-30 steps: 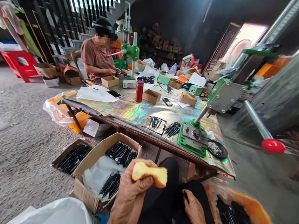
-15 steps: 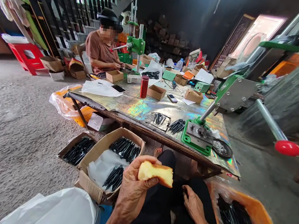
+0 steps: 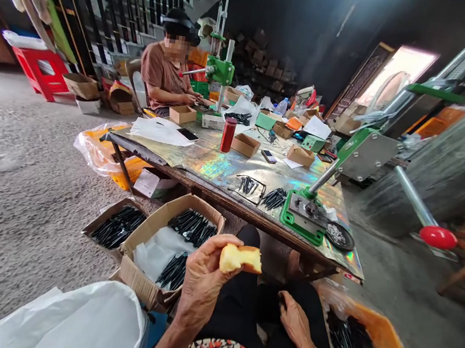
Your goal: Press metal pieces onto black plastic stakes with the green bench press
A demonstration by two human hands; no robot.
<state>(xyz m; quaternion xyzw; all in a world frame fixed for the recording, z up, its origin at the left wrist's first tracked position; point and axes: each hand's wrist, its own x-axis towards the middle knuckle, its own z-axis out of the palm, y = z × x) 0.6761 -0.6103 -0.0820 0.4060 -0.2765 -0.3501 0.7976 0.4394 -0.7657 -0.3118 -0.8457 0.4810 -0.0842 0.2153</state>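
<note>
My left hand [image 3: 203, 278] is closed on a bitten piece of sponge cake [image 3: 240, 259], yellow inside with a browned crust. It is held up over my lap, between thumb and fingers. On my dark-trousered thigh rests my right hand [image 3: 295, 319], holding nothing that I can see, its fingers loosely bent and slightly apart. Left of my left hand stands an open cardboard box [image 3: 145, 282] with bundles of slim black metal parts [image 3: 193, 225] and white sheeting. An orange crate [image 3: 392, 334] lined with plastic, full of similar black parts, is at my right.
Ahead is a foil-covered table [image 3: 211, 165] carrying a green hand press [image 3: 305, 218] with a red-knobbed lever, a red tumbler [image 3: 228, 135] and small cartons. A co-worker [image 3: 164, 75] sits at the far left side. A white bag [image 3: 77, 320] stands at lower left.
The cake has shifted slightly left and looks smaller or turned in my left hand. My right hand stays on my thigh. The whole view has tilted a little.
</note>
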